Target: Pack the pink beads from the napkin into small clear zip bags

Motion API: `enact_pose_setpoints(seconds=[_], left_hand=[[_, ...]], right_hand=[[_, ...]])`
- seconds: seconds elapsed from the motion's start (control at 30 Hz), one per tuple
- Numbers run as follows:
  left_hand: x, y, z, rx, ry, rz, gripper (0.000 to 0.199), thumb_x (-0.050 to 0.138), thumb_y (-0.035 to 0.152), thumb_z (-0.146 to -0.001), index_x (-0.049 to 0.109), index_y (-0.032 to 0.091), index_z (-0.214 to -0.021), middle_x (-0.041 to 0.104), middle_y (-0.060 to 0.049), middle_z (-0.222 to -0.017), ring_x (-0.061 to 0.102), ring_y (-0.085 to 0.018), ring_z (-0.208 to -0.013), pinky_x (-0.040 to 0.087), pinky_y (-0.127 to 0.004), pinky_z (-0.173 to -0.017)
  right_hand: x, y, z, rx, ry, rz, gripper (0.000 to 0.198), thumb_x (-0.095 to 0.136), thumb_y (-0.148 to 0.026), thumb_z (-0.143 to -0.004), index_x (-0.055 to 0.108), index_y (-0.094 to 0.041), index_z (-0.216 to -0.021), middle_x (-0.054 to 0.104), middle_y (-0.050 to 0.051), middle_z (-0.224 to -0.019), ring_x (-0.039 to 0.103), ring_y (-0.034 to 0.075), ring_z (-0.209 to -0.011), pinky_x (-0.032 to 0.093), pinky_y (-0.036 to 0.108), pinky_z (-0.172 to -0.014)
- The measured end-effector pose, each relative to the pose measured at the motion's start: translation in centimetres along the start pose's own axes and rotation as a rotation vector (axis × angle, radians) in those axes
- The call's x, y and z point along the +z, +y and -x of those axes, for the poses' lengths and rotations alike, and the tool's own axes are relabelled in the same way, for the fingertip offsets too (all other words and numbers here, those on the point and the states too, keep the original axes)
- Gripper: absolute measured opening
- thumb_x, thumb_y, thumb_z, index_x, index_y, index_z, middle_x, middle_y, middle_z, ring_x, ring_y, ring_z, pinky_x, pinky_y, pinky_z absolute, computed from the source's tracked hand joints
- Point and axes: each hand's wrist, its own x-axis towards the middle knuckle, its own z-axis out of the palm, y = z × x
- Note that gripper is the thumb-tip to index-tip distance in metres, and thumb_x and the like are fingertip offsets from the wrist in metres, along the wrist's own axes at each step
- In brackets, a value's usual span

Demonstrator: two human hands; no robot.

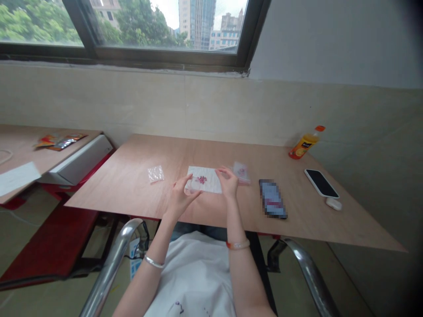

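A white sheet [213, 182] lies on the table in front of me, with a small cluster of pink-red bits like beads [201, 179] on its middle. At its left edge my left hand [181, 196] is open, thumb and forefinger spread apart around the near left corner. My right hand [228, 181] is at the sheet's far right corner with thumb and fingertips brought together; whatever is between them is too small to tell. Just beyond that hand lies a clear packet [242, 172] with pinkish contents. Left of the sheet is another small clear plastic bag [155, 174].
On the table's right side lie a dark phone [273, 199] with its screen lit, a white-edged phone [321, 183] and a small white case [333, 204]. An orange drink bottle [306, 143] stands by the wall. Metal chair arms [114, 268] flank me.
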Motion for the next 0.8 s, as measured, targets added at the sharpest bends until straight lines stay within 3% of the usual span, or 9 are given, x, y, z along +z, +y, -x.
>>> enact_pose_setpoints(seconds=[0.1, 0.23, 0.37, 0.53, 0.63, 0.8], left_hand=[[0.4, 0.0, 0.0, 0.007, 0.002, 0.003, 0.058, 0.078, 0.029, -0.071, 0.054, 0.022, -0.123, 0.068, -0.011, -0.114, 0.063, -0.027, -0.108, 0.046, -0.045, -0.095], [0.8, -0.1, 0.0, 0.022, 0.006, 0.017, 0.057, 0.078, 0.032, -0.07, 0.055, 0.021, -0.121, 0.068, -0.012, -0.113, 0.064, -0.028, -0.107, 0.046, -0.046, -0.094], [0.8, -0.1, 0.1, 0.018, -0.009, 0.019, 0.055, 0.078, 0.032, -0.071, 0.056, 0.02, -0.12, 0.067, -0.013, -0.117, 0.062, -0.029, -0.11, 0.045, -0.048, -0.095], [0.7, -0.1, 0.2, -0.02, -0.029, 0.047, 0.053, 0.076, 0.031, -0.073, 0.056, 0.021, -0.121, 0.067, -0.012, -0.117, 0.063, -0.028, -0.11, 0.048, -0.045, -0.093], [0.8, -0.2, 0.2, -0.016, -0.022, 0.049, 0.052, 0.076, 0.03, -0.073, 0.057, 0.021, -0.12, 0.067, -0.013, -0.116, 0.063, -0.028, -0.109, 0.048, -0.046, -0.094], [0.6, -0.6, 0.0, -0.015, -0.001, 0.071, 0.054, 0.077, 0.031, -0.072, 0.056, 0.022, -0.121, 0.068, -0.011, -0.114, 0.063, -0.027, -0.108, 0.048, -0.046, -0.095]], right_hand=[[-1.7, -3.4, 0.1, -0.08, -0.163, -0.153, 0.016, 0.07, -0.034, -0.074, 0.074, -0.02, -0.08, 0.071, 0.01, -0.107, 0.063, 0.024, -0.106, 0.045, 0.04, -0.096], [-2.6, -6.5, 0.7, -0.125, -0.391, -0.185, 0.013, 0.074, -0.034, -0.072, 0.075, -0.024, -0.081, 0.071, 0.006, -0.107, 0.062, 0.022, -0.107, 0.043, 0.04, -0.099], [-2.0, -6.8, 1.5, -0.048, -0.557, -0.158, 0.012, 0.075, -0.035, -0.071, 0.076, -0.024, -0.076, 0.071, 0.006, -0.109, 0.063, 0.023, -0.106, 0.044, 0.04, -0.098], [-1.3, -6.1, 1.8, 0.0, -0.665, -0.105, 0.012, 0.075, -0.033, -0.071, 0.077, -0.026, -0.081, 0.066, 0.006, -0.12, 0.061, 0.025, -0.112, 0.042, 0.042, -0.101], [-1.1, -5.3, 1.4, -0.008, -0.659, -0.097, 0.016, 0.075, -0.033, -0.071, 0.077, -0.026, -0.085, 0.064, 0.006, -0.124, 0.06, 0.025, -0.113, 0.042, 0.041, -0.101], [-0.2, -1.4, 0.1, 0.027, -0.393, -0.013, 0.022, 0.063, -0.033, -0.079, 0.075, -0.02, -0.093, 0.073, 0.009, -0.101, 0.066, 0.023, -0.097, 0.051, 0.036, -0.086]])
